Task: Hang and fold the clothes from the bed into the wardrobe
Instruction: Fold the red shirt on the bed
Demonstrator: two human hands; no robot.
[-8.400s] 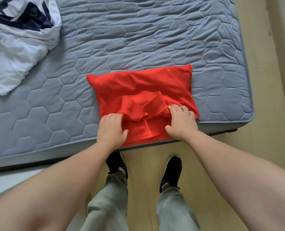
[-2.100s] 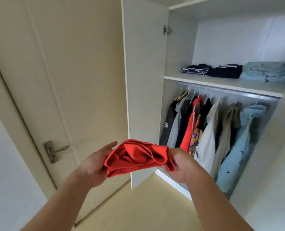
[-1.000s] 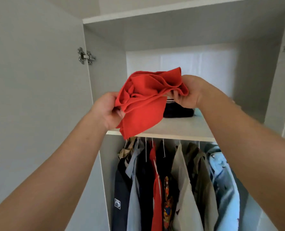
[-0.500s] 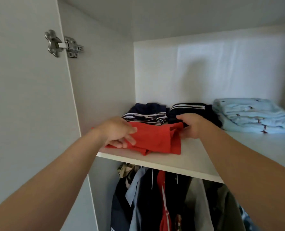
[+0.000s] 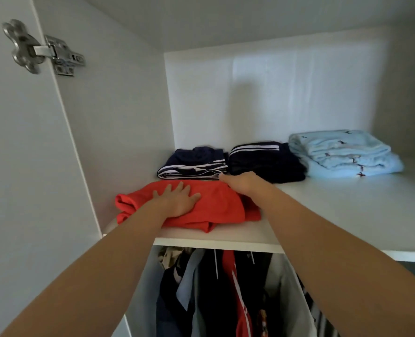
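I see just two limbs from here. The left arm and right arm are bare from the near frame edge to the wrists. The left hand is bare, its fingers rounded at the tips. The right hand is bare too, with its digits mostly hidden from me.
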